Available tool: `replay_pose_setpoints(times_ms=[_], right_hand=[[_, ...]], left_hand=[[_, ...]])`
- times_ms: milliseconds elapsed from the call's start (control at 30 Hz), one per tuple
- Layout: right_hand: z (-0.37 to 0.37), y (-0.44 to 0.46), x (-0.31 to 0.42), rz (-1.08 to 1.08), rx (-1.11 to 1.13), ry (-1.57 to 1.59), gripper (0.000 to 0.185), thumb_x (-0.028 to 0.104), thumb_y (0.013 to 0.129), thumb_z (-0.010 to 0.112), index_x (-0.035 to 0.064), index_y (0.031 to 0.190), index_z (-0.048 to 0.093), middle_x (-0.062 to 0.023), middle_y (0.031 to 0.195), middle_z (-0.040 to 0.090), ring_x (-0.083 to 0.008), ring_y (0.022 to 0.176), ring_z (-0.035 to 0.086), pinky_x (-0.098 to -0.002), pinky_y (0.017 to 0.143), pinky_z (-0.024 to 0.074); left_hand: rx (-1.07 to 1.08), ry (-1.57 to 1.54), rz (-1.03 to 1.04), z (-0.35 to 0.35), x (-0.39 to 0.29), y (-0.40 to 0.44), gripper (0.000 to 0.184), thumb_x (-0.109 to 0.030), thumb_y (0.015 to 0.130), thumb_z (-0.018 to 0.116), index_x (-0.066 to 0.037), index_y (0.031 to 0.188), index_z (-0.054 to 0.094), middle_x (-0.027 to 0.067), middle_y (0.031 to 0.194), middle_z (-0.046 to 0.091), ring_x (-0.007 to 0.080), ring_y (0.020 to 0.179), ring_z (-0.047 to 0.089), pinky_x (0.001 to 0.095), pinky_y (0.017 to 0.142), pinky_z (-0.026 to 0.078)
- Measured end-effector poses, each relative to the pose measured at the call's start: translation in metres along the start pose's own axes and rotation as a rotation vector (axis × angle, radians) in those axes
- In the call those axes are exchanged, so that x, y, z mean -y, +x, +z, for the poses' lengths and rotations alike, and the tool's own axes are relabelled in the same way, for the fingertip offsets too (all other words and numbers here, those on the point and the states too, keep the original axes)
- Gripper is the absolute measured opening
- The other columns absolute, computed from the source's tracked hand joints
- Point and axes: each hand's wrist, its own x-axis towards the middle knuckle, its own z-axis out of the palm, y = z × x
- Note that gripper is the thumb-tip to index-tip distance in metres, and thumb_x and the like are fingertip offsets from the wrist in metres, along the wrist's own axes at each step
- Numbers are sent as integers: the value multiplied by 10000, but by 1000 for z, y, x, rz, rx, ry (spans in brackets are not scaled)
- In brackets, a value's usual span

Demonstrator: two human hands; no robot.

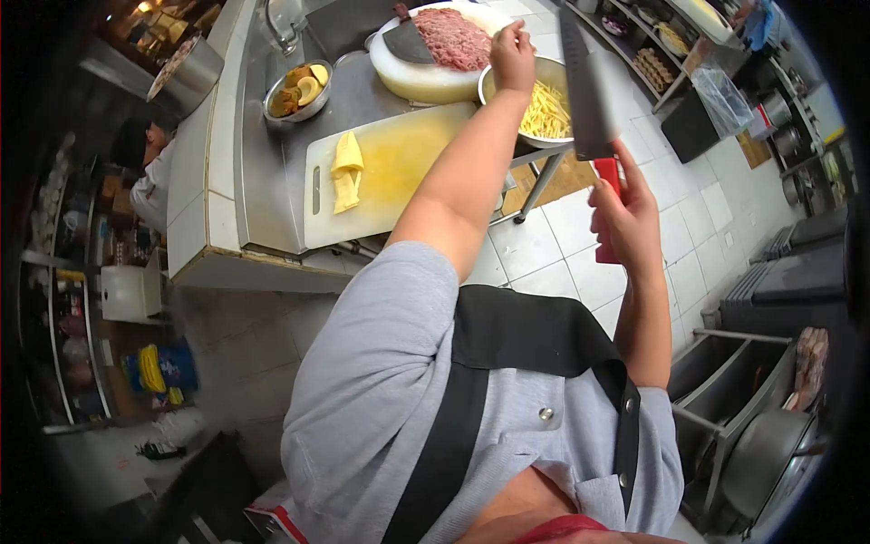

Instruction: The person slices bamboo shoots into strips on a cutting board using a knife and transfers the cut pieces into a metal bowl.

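My right hand (627, 213) grips the red handle of a broad-bladed kitchen knife (589, 100), its blade pointing up. My left hand (515, 59) is at the near rim of a round metal pot (548, 142), fingers curled; whether they hold anything is hidden. Thin yellow strips (546, 113) fill the pot. To its left lies a white cutting board (322, 231) with a yellow-stained surface. Cut pale-yellow pieces (347, 172) rest near the board's left end. Behind it, minced meat (450, 38) and a dark cleaver (408, 43) lie on a thick round chopping block (426, 89).
A metal bowl (299, 91) of yellow and brownish-orange pieces stands on the steel counter (272, 172). At left, another person (154, 177) is beyond the tiled ledge (195, 204). A black bin (691, 122) with a clear bag, shelves and dark crates (779, 290) line the right.
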Motion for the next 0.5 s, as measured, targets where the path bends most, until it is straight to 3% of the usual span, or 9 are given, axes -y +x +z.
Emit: replay_pose_setpoints(times_ms=[33,100,133,167,200,233,333,367,500], right_hand=[[-4,5,-6,-65,-67,-42,561,78,908,514,159,1443,366,-15,768,569,-70,509,486,-229,439,417],[-6,27,-25,-127,-128,-136,566,44,905,495,193,1438,378,-6,768,555,-51,504,451,-209,434,398],[-10,34,-32,-32,-99,-109,564,43,905,500,192,1435,380,5,740,535,-44,502,448,-203,423,385],[-13,39,-35,-32,-94,-87,565,42,908,498,187,1439,369,5,732,530,-44,501,448,-204,418,382],[-15,41,-38,-26,-98,-65,567,41,911,496,182,1443,358,5,725,526,-44,500,449,-205,413,379],[-13,42,-36,-71,-112,-51,568,43,918,495,177,1448,343,-3,726,531,-46,500,451,-205,418,384],[-9,43,-37,-135,-92,31,571,60,935,504,157,1460,302,-23,721,543,-52,502,463,-201,439,399],[-6,43,-37,-149,-59,90,572,68,938,512,156,1461,298,-25,722,544,-55,504,468,-200,447,406],[14,27,-45,-31,248,266,581,110,937,537,153,1462,292,-49,727,559,-80,501,495,-216,428,424]], left_hand=[[-102,-52,129,29,57,4,212,-89,864,524,-9,1040,611,196,904,645,368,805,634,440,731,497],[565,545,-310,20,49,-16,328,-126,816,571,-108,1140,619,180,1178,592,364,1115,561,515,922,431],[926,1160,184,20,71,-33,366,-169,812,590,-164,1177,619,158,1325,507,388,1323,350,671,1001,263],[844,966,171,19,67,-37,358,-190,815,598,-201,1171,629,131,1380,446,401,1370,234,752,975,150],[654,775,211,17,57,-38,324,-207,813,608,-196,1135,637,126,1324,472,378,1321,298,726,951,213],[486,706,283,15,47,-37,234,-201,794,616,-177,1019,674,128,1152,564,354,1166,455,618,931,337],[309,522,310,-28,16,-17,187,-181,802,596,-177,957,700,96,1035,628,327,1019,545,484,927,394],[133,561,513,-51,19,-9,113,-169,778,607,-132,826,703,104,889,648,324,901,581,407,875,442],[-25,726,241,-206,17,3,220,-108,744,579,-87,923,704,158,972,643,324,949,591,418,859,478]])
